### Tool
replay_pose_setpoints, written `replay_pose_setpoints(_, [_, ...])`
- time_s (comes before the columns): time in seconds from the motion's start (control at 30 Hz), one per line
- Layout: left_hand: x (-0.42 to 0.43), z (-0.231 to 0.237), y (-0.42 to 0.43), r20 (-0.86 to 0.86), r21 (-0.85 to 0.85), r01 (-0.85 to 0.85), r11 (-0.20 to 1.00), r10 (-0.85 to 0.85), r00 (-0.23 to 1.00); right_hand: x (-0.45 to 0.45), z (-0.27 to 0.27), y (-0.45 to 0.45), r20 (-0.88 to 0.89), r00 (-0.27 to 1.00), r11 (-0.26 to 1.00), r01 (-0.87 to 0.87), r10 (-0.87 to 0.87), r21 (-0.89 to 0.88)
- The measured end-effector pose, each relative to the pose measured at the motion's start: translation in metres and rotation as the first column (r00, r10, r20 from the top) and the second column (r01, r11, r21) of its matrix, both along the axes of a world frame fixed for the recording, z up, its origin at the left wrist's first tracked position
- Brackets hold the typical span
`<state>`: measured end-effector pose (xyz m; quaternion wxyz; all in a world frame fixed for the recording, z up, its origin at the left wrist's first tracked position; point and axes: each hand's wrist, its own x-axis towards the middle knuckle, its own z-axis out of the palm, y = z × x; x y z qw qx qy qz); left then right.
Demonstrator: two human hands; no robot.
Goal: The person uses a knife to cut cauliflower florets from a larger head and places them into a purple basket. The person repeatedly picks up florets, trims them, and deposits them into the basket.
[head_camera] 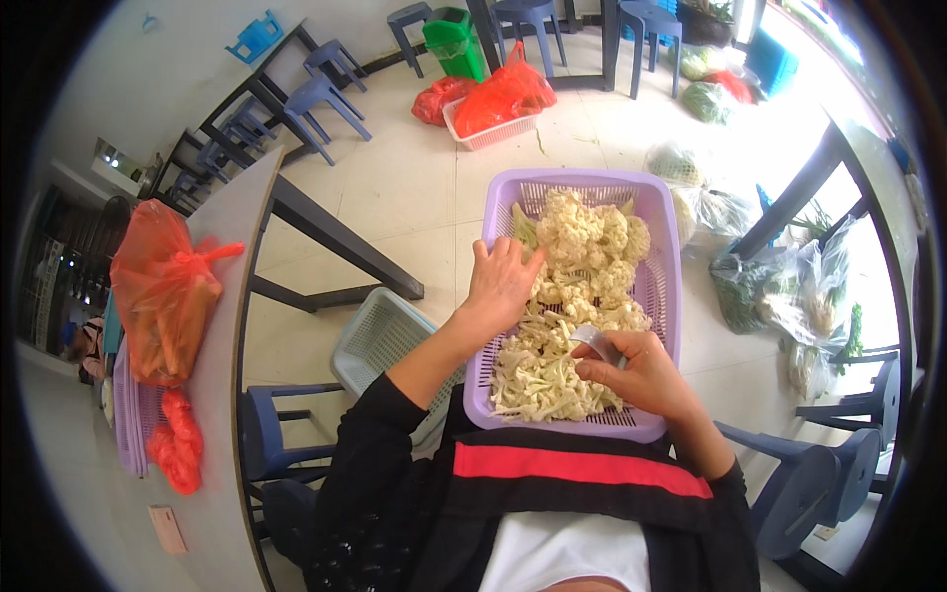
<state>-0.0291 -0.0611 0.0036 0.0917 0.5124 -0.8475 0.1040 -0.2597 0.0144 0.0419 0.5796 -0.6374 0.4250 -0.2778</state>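
Note:
A purple plastic basket (672, 296) sits before me, its near rim against my dark clothing. Large cauliflower heads (584, 229) fill its far part, and small cut cauliflower florets (551, 377) are heaped in the near part. My left hand (501, 285) is over the basket's left rim, fingers apart, its thumb side against the large pieces; I see nothing held in it. In my right hand (640, 370) is a small shiny cutting tool (592, 340), probably a knife, above the cut florets. The fingers hide most of its handle.
A grey-green basket (381, 333) stands on the floor to my left, near a table (222, 444) bearing a red bag of carrots (166, 311). Bagged vegetables (777, 288) lie on the right floor. Farther off are a red bag (503, 96), a green bin (453, 44) and several stools (322, 103).

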Motion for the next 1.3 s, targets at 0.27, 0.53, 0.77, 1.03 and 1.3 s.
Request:
replay_pose_setpoints(0.27, [0.025, 0.041, 0.007, -0.57, -0.347, 0.184, 0.92, -0.363, 0.738, -0.014, 0.004, -0.009, 0.265, 0.934, 0.935, 0.147, -0.239, 0.323])
replay_pose_setpoints(0.53, [0.001, 0.043, 0.053, -0.582, -0.58, 0.263, 0.771, -0.618, 0.53, 0.009, 0.003, -0.022, 0.677, 0.721, 0.884, -0.208, -0.149, 0.417])
replay_pose_setpoints(0.77, [-0.005, 0.026, 0.053, -0.823, -0.385, 0.018, 0.923, -0.352, 0.445, 0.019, 0.013, -0.021, 0.507, 0.801, 0.9, 0.086, -0.318, 0.428])
replay_pose_setpoints(1.03, [-0.015, 0.02, 0.064, -0.969, -0.241, 0.093, 0.966, -0.245, 0.033, 0.022, 0.002, -0.021, 0.559, 0.682, 0.877, 0.299, -0.472, 0.376])
replay_pose_setpoints(1.3, [-0.021, 0.022, 0.075, -0.852, 0.269, 0.552, 0.789, 0.462, -0.246, 0.037, 0.019, 0.006, 0.215, 0.954, 0.975, 0.187, -0.209, 0.118])
